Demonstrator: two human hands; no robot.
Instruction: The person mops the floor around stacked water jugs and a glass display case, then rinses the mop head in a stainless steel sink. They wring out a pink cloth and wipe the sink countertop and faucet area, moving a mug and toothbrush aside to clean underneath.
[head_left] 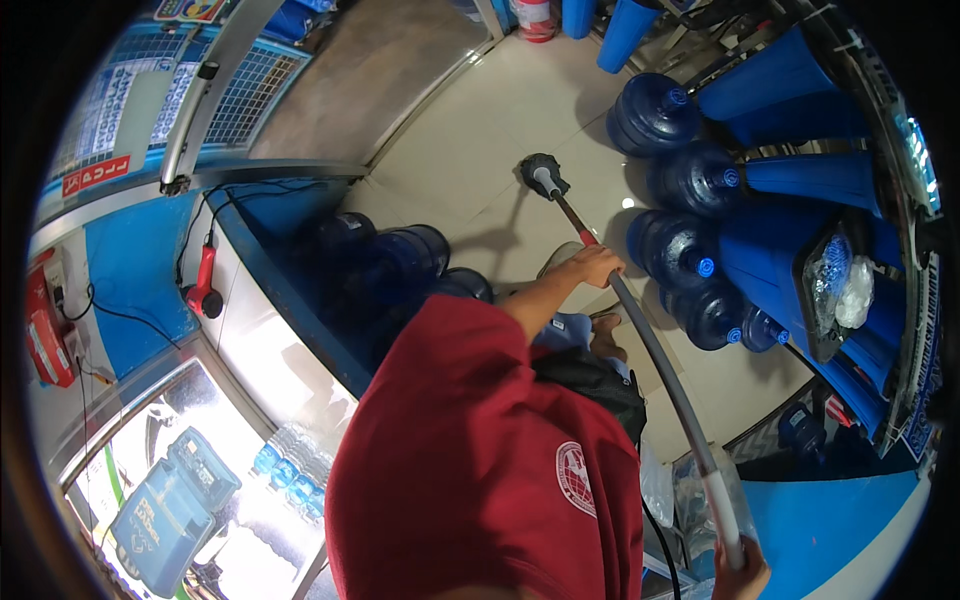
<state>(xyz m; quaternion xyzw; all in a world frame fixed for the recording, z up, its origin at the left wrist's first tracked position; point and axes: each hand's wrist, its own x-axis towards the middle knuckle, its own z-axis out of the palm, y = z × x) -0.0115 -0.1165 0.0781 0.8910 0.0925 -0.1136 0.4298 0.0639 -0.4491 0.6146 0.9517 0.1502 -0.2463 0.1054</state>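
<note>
At the lower left of the frame I see a blue case (165,520) in bright light, and above it a red-and-black device (205,290) on a black cable. Farther in, dark blue jugs (412,250) stand beside the pale tiled floor (470,120).

Above the middle of the frame is the dark head (543,165) of my long wand (664,360); whether it touches the tiles I can't tell. My left hand (597,266), reaching out past my red sleeve (455,335), is closed around the wand just below that head, by its red section. From there the grey tube curves down to the lower right, where my right hand (740,575) is curled around its pale end, partly cut off by the frame. So 1 wand spans my 2 hands.

At the right, blue water jugs (690,178) stand near the wand, and past them sits a crumpled white plastic bag (855,292).
</note>
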